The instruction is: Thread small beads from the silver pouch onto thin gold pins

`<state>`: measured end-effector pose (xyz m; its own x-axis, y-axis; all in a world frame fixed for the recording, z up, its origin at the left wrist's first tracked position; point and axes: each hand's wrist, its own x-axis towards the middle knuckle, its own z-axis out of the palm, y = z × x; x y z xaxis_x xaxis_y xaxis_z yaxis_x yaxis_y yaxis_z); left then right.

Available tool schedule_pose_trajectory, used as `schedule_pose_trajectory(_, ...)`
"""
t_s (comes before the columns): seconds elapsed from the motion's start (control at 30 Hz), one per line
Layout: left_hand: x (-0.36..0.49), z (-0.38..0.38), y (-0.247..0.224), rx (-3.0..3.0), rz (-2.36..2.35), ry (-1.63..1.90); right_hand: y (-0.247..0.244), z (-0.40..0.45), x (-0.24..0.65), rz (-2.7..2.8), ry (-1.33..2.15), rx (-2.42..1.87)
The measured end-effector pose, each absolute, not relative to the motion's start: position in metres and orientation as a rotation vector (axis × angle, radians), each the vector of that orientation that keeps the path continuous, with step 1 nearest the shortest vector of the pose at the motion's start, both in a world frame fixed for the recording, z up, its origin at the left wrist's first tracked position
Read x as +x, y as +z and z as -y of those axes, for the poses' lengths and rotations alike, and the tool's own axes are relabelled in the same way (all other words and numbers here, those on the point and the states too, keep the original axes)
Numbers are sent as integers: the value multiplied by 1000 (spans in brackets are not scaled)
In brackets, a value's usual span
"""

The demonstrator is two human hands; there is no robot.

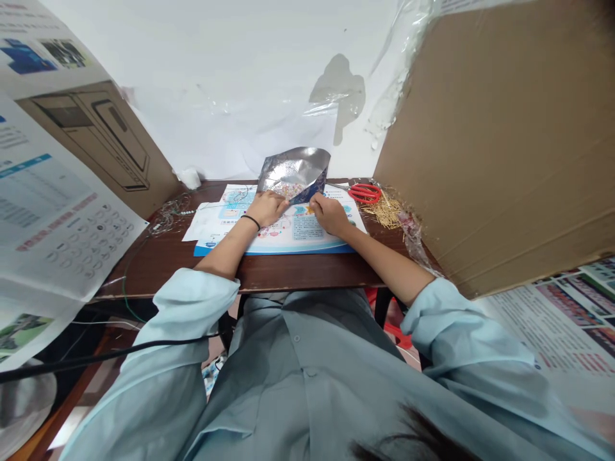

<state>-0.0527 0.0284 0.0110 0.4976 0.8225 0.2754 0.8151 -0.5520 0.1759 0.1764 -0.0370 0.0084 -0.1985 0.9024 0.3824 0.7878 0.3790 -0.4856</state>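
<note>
A silver foil bag (294, 174) stands tilted on a printed blue-and-white sheet (298, 234), with small multicoloured bits showing at its mouth. My left hand (266, 208), with a black band at the wrist, grips the bag's lower left edge. My right hand (329, 214) pinches its lower right corner. Both hands rest on the sheet, which lies on a dark brown wooden table (192, 269). Red-handled scissors (364, 193) lie just beyond my right hand, and a bundle of thin golden sticks (384, 211) lies beside them.
A large cardboard panel (485, 128) stands at the right, and a printed cardboard box (96, 141) with paper posters stands at the left. Tangled thin wire (166, 214) lies on the table's left. Clear plastic film (413, 237) hangs at the right edge.
</note>
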Motion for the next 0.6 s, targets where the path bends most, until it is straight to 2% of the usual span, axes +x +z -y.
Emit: schedule_pose_trajectory(0.6,-46,-29,8,2686,-1504,433,6,37,174,2026,328,-1356)
